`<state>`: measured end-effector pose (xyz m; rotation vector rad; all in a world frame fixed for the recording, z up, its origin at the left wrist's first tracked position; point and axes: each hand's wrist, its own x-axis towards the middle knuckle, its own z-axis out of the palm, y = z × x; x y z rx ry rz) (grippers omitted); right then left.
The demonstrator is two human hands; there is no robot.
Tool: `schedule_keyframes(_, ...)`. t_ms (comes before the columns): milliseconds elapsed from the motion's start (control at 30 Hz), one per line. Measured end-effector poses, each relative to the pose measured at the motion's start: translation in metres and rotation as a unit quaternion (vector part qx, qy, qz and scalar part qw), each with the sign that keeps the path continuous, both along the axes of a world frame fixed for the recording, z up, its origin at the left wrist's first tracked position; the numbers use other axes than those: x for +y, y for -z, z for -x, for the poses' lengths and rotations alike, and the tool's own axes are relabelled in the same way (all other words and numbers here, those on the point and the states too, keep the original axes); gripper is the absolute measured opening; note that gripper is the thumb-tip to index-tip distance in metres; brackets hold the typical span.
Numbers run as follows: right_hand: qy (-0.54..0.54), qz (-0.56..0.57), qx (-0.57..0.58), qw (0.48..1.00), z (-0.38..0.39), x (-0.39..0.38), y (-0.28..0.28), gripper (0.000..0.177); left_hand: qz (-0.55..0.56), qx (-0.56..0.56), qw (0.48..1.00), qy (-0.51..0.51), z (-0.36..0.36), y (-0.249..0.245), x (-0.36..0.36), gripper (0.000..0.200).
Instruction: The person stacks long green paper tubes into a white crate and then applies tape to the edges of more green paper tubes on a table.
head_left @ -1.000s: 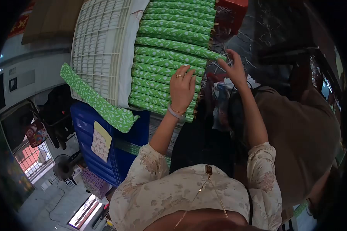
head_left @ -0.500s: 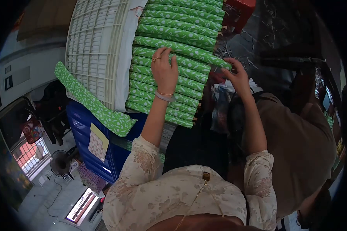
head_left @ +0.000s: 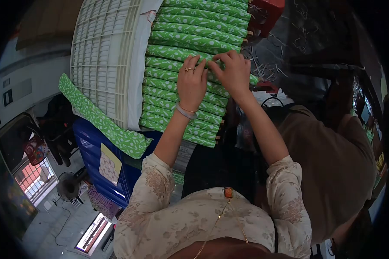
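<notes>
Hemmed by white grille (head_left: 101, 47) along the left edge, open only past the right ends of green dotted rolls (head_left: 190, 28). Left hand (head_left: 192, 84) pressed flat on them, fingers spread, gripping nothing. Right hand (head_left: 233, 71) fingers seemingly pinched on one.

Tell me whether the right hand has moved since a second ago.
Yes. The right hand has moved left, from the right edge of the stack of green rolls onto its top, and now sits beside the left hand.

light: moderate, even, brightest on green rolls (head_left: 190, 39) at 12 o'clock | shadow: deep from 1 to 5 o'clock | glare: window (head_left: 32, 175) at 8 o'clock washed out | lens: fisheye, black vignette, bent edges | focus: centre sharp, rim soft
</notes>
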<state>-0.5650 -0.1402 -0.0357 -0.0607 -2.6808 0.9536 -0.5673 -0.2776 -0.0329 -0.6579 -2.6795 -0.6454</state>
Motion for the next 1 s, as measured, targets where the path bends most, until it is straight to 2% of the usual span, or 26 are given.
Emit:
schedule_keyframes(200, 0.016, 0.035, -0.039, 0.999, 0.0, -0.001, 0.009, 0.013, -0.007, -0.017, 1.0, -0.001, 0.0, -0.002, -0.002, 0.021)
schedule_keyframes(300, 0.012, 0.071, -0.151, 0.986, -0.006, 0.015, 0.002, 0.011, -0.017, -0.028, 0.999, -0.003, 0.0, -0.002, -0.002, 0.021)
schedule_keyframes(333, 0.013, 0.07, -0.152, 0.986, -0.008, 0.021, 0.002, 0.011, -0.019, -0.029, 0.999, -0.002, 0.0, -0.001, -0.002, 0.021)
schedule_keyframes(533, 0.06, 0.158, -0.247, 0.954, -0.021, 0.065, 0.016, 0.02, -0.014, -0.017, 1.0, 0.0, 0.0, 0.001, -0.003, 0.019)
schedule_keyframes(667, 0.059, 0.14, -0.267, 0.952, -0.037, 0.092, 0.021, 0.024, -0.015, -0.01, 1.0, 0.003, 0.0, 0.002, -0.004, 0.018)
schedule_keyframes(733, 0.052, 0.299, -0.202, 0.931, -0.043, 0.099, 0.024, 0.033, -0.012, -0.008, 1.0, 0.005, -0.001, 0.004, -0.003, 0.019)
schedule_keyframes(767, 0.052, 0.297, -0.201, 0.932, -0.047, 0.1, 0.026, 0.033, -0.014, -0.006, 1.0, 0.005, -0.001, 0.004, -0.003, 0.019)
schedule_keyframes(833, 0.071, 0.417, -0.221, 0.879, -0.053, 0.097, 0.019, 0.04, 0.002, 0.003, 1.0, 0.002, -0.003, 0.004, -0.002, 0.02)
schedule_keyframes(900, 0.037, 0.408, -0.213, 0.887, -0.059, 0.095, 0.02, 0.038, 0.005, 0.007, 1.0, -0.001, -0.003, 0.003, -0.001, 0.02)
schedule_keyframes(967, 0.055, 0.463, -0.227, 0.855, -0.061, 0.092, 0.029, 0.031, 0.01, 0.002, 1.0, -0.001, -0.004, 0.003, -0.002, 0.024)
schedule_keyframes(1000, 0.064, 0.442, -0.227, 0.865, -0.059, 0.085, 0.018, 0.027, 0.01, 0.005, 1.0, -0.002, -0.004, 0.003, -0.002, 0.024)
